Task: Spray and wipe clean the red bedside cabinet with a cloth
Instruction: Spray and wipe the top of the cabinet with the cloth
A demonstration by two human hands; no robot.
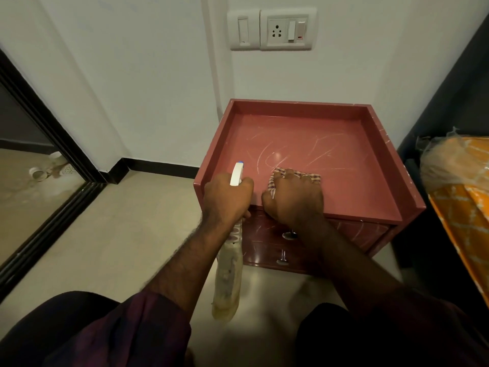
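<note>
1. My left hand (227,197): fingers curled tight round the neck of a spray bottle (229,282), nozzle over the cabinet's front-left corner, body hanging below.
2. My right hand (293,200): fingers curled over a checked cloth (272,181), gripping it and pressing it onto the cabinet top near the front edge.
3. Red bedside cabinet (344,160): against the wall, rimmed top scratched, two drawers below.
4. Orange bedding (460,197): far right.

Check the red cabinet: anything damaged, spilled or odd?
Yes: pale curved scratches criss-cross the recessed top of the red bedside cabinet, ahead of the checked cloth under the right hand. Similar marks streak the drawer fronts, and white chips dot the right rim. No spill shows.
</note>
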